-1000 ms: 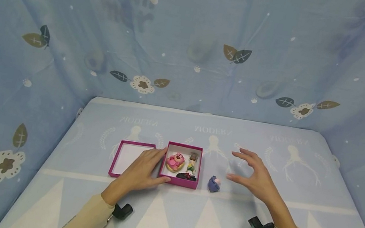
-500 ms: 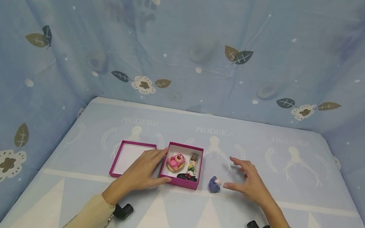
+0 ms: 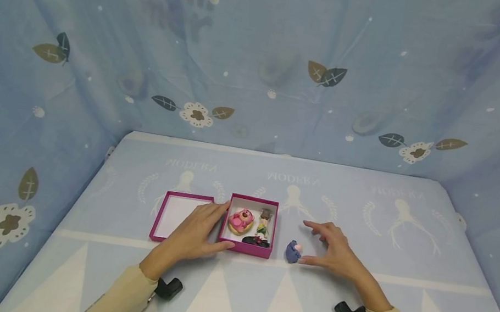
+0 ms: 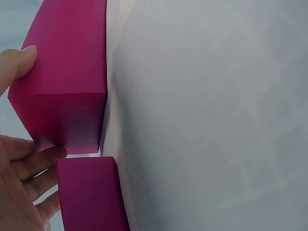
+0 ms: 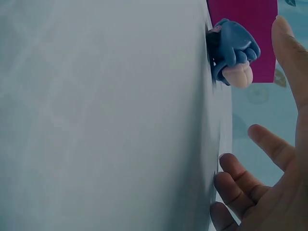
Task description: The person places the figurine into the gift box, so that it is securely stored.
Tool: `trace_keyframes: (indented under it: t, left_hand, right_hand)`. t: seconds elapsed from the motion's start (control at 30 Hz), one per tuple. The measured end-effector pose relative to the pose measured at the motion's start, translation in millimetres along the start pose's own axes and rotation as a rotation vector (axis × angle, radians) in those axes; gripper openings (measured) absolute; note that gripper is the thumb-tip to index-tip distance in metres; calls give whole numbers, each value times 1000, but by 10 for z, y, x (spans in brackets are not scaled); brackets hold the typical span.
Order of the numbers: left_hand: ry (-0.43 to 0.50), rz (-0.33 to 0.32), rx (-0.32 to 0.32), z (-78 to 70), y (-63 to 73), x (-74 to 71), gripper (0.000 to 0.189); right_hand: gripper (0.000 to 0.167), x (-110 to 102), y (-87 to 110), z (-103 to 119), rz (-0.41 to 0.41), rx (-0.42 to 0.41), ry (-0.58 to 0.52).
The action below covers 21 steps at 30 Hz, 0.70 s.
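Resting on the table (image 3: 229, 303), a blue figurine (image 3: 291, 251) sits just right of the magenta box (image 3: 244, 250). The right hand (image 3: 335, 253), beside it, has thumb and fingers spread apart, holding nothing. The left hand (image 3: 193, 232) grips the box's near left corner; left lies the lid (image 3: 176, 212).

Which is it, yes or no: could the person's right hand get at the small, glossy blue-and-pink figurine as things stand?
Probably yes: the right hand is open close beside the figurine, with nothing visible between them; the open square magenta box is on the other side.
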<state>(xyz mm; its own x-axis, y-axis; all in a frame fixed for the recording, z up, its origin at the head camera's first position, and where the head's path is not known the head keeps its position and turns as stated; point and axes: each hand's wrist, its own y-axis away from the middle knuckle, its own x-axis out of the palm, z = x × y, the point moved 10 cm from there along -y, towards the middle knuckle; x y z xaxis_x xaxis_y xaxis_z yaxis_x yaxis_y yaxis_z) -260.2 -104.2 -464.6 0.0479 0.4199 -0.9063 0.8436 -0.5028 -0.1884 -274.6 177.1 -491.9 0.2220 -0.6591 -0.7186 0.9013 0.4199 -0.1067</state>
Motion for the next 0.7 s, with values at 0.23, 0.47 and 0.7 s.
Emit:
trace_keyframes:
  t: [0.23,0.47,0.7]
  left_hand:
    - [-1,8,-9,12,7,17,100]
    - [6,11,-11,17,7,26,99]
    - [2,7,-11,13,-2,16,99]
  right_hand:
    - [83,69,-38,30,28,33,10]
    - [84,111,-67,69,32,18,32]
    - [79,106,-67,129,16,-15,34]
